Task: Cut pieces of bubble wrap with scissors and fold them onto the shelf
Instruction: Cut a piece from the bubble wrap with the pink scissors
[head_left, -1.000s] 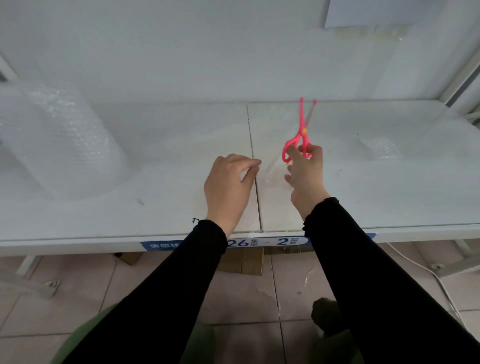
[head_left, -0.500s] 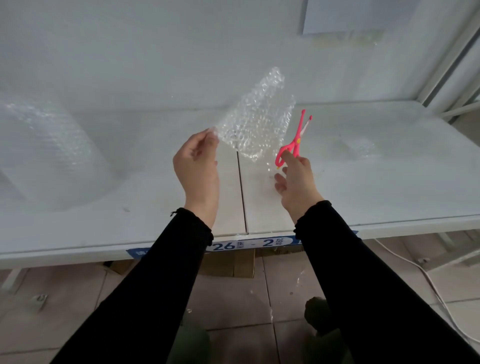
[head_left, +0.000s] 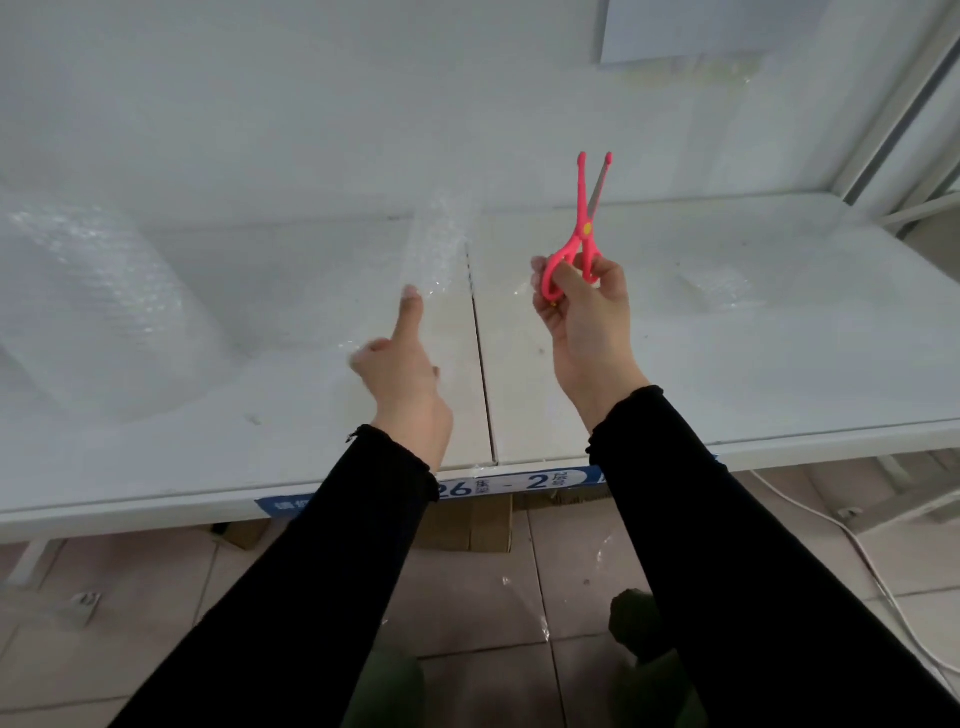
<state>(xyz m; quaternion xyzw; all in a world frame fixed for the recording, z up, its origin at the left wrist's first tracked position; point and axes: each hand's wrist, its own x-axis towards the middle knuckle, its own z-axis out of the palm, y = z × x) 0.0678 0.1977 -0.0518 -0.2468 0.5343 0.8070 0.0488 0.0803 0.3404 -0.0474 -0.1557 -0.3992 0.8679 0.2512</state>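
While upright, scissors (head_left: 586, 228) in right hand (head_left: 587, 322)

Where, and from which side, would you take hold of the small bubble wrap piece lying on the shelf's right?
Pinch the near edge of the bubble wrap piece, coming from the open front of the shelf. It lies flat, so only an edge offers purchase, and the wall stands behind. The right hand grips the scissors, so the left hand probably suits.
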